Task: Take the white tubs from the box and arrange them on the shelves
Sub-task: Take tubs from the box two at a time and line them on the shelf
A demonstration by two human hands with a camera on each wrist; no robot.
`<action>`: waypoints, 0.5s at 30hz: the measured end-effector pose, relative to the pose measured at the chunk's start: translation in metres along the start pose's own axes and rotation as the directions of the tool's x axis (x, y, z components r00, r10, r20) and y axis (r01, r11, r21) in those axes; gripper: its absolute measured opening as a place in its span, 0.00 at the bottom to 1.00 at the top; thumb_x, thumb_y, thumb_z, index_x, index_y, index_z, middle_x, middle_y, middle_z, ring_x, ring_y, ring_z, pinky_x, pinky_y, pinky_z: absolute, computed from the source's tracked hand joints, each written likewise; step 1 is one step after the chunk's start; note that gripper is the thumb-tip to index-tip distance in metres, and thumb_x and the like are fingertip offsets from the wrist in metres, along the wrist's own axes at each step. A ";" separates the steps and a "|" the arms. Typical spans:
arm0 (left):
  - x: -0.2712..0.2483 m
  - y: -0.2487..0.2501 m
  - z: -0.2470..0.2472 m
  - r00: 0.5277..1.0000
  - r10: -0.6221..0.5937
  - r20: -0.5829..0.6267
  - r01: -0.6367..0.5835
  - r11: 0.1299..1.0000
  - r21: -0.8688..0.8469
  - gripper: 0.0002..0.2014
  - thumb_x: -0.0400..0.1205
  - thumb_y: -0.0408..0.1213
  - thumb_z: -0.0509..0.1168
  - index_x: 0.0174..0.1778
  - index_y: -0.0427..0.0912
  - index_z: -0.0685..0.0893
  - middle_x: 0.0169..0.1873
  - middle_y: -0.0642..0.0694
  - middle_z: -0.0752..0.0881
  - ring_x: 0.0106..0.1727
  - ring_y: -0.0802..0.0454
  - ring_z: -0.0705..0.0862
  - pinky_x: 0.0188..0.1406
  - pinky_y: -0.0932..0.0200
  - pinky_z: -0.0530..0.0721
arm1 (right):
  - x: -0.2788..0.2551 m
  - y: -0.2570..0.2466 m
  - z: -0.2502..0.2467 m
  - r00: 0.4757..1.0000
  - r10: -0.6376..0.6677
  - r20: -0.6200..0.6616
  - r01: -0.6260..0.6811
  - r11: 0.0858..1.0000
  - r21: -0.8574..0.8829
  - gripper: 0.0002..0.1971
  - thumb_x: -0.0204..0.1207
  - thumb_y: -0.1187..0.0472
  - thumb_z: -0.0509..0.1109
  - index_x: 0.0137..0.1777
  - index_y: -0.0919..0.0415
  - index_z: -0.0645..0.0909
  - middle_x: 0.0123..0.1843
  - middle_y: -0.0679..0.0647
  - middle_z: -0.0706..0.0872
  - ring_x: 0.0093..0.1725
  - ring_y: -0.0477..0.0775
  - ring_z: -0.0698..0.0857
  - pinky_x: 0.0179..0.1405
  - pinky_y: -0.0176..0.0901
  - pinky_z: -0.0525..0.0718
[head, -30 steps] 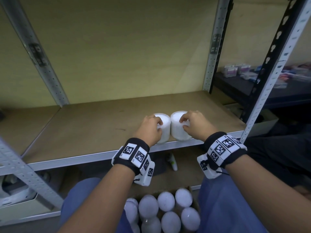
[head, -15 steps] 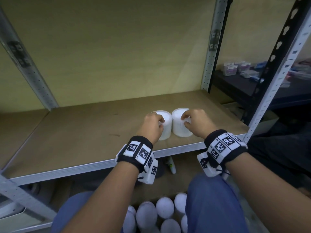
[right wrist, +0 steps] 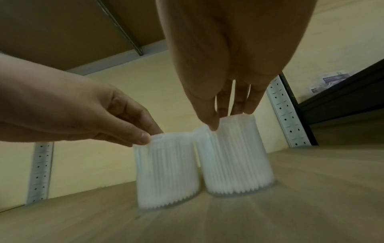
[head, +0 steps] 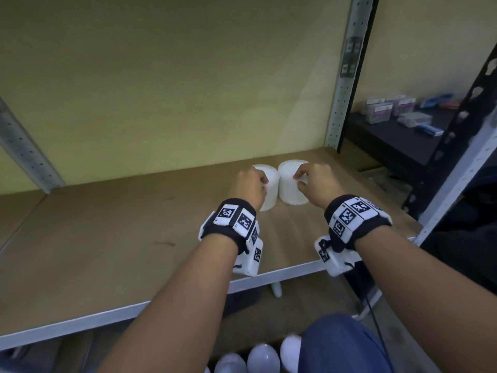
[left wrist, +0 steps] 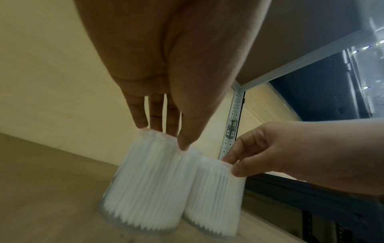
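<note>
Two white ribbed tubs stand side by side on the brown shelf board (head: 107, 238), touching each other. My left hand (head: 250, 184) pinches the top rim of the left tub (head: 271, 184) from above. My right hand (head: 314, 181) pinches the rim of the right tub (head: 289, 184) the same way. In the left wrist view my thumb and fingers (left wrist: 143, 121) sit on the left tub (left wrist: 145, 189), with the right tub (left wrist: 216, 197) beside it. The right wrist view shows the right tub (right wrist: 234, 156) and left tub (right wrist: 166, 172) resting on the board. Several more tubs (head: 262, 358) lie in the box below.
A grey perforated upright (head: 345, 76) stands at the shelf's back right and another (head: 21, 146) at the left. A black rack (head: 398, 141) with small boxes is to the right. A small white bottle (head: 277, 290) lies under the shelf's front rail (head: 134, 309).
Both hands have slid the two tubs back from the front edge, deeper onto the shelf. The grips on the rims are unchanged, and the box has dropped lower in the view.
</note>
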State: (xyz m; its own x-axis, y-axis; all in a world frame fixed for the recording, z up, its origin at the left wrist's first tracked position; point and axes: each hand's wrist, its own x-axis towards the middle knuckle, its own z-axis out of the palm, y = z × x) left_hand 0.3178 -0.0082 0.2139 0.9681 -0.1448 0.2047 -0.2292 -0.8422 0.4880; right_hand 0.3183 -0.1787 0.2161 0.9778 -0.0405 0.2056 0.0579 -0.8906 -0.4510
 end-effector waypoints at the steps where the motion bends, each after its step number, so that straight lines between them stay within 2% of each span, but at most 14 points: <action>1: 0.007 -0.001 0.001 1.000 -0.005 0.001 0.005 1.000 -0.007 0.12 0.81 0.31 0.63 0.59 0.41 0.86 0.64 0.45 0.83 0.64 0.45 0.82 0.63 0.52 0.80 | 0.008 0.002 0.001 1.000 0.002 0.001 -0.003 1.000 0.004 0.12 0.78 0.69 0.67 0.58 0.60 0.86 0.65 0.58 0.85 0.63 0.58 0.84 0.58 0.42 0.80; 3: 0.018 -0.002 0.004 1.000 0.000 0.001 0.000 1.000 -0.013 0.12 0.82 0.31 0.63 0.60 0.40 0.86 0.64 0.45 0.82 0.65 0.45 0.81 0.63 0.54 0.79 | 0.022 0.004 0.003 1.000 0.010 0.010 -0.010 1.000 0.008 0.11 0.78 0.69 0.67 0.58 0.62 0.86 0.65 0.59 0.84 0.61 0.58 0.84 0.52 0.39 0.78; 5: 0.031 -0.005 0.007 1.000 0.012 -0.005 -0.012 1.000 -0.027 0.12 0.82 0.31 0.62 0.60 0.39 0.85 0.64 0.44 0.82 0.65 0.45 0.80 0.63 0.56 0.77 | 0.038 0.007 0.005 1.000 0.023 0.016 -0.023 1.000 0.017 0.11 0.79 0.70 0.66 0.58 0.64 0.85 0.64 0.60 0.83 0.61 0.59 0.84 0.51 0.38 0.77; 9: 0.058 -0.008 0.016 0.999 0.023 -0.025 -0.023 0.999 -0.036 0.12 0.82 0.30 0.62 0.59 0.39 0.86 0.61 0.41 0.83 0.64 0.44 0.80 0.65 0.54 0.78 | 0.067 0.011 0.012 1.000 0.014 -0.019 -0.013 1.000 0.022 0.11 0.78 0.71 0.66 0.55 0.64 0.86 0.63 0.60 0.85 0.60 0.60 0.84 0.57 0.43 0.80; 15: 0.092 -0.013 0.028 0.998 0.018 -0.067 -0.022 0.998 -0.065 0.12 0.81 0.29 0.63 0.56 0.39 0.88 0.58 0.39 0.85 0.63 0.43 0.81 0.65 0.51 0.80 | 0.102 0.013 0.016 1.000 -0.017 -0.011 0.017 0.999 -0.044 0.12 0.79 0.69 0.64 0.59 0.64 0.85 0.64 0.59 0.85 0.63 0.60 0.83 0.62 0.46 0.79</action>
State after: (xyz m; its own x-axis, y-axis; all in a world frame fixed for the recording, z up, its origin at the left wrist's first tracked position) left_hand 0.4127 -0.0250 0.2026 0.9549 -0.1247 0.2693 -0.2564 -0.8036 0.5372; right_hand 0.4219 -0.1869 0.2172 0.9744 -0.0302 0.2228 0.0652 -0.9103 -0.4088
